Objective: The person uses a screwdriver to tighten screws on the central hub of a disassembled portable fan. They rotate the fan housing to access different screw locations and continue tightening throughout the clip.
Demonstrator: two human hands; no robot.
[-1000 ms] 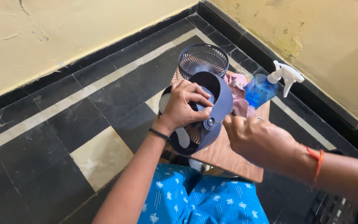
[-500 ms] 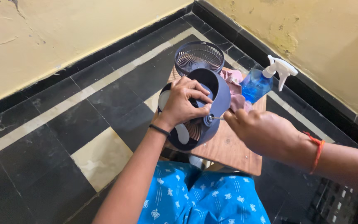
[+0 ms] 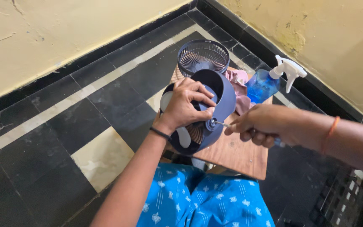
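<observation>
Shows blue white-patterned fabric (image 3: 206,197) nearest, over the lap, with the edge of a small brown wooden tabletop (image 3: 236,153) just beyond. Braces a dark blue round plastic fan housing (image 3: 225,98) tilted on that tabletop with the left hand (image 3: 188,105), grip spread across the rim and fingers curled into the opening, pale blades showing below. Closes the right hand (image 3: 261,126) in a tight grip around the handle of a slim metal-shafted screwdriver (image 3: 222,123), tip set against a small round fitting on the housing's side. Looks, by judgement, like the working of a screw there; cannot tell whether loosening or tightening. Calls for a tip kept square in the screw head and a housing held firm against the twist. Leaves, farther back, a pink crumpled cloth (image 3: 238,86) and a blue clear plastic spray bottle with white trigger (image 3: 263,84) just beside the housing, and a dark round wire fan grille (image 3: 202,56) behind it, near the yellow wall (image 3: 43,38).
</observation>
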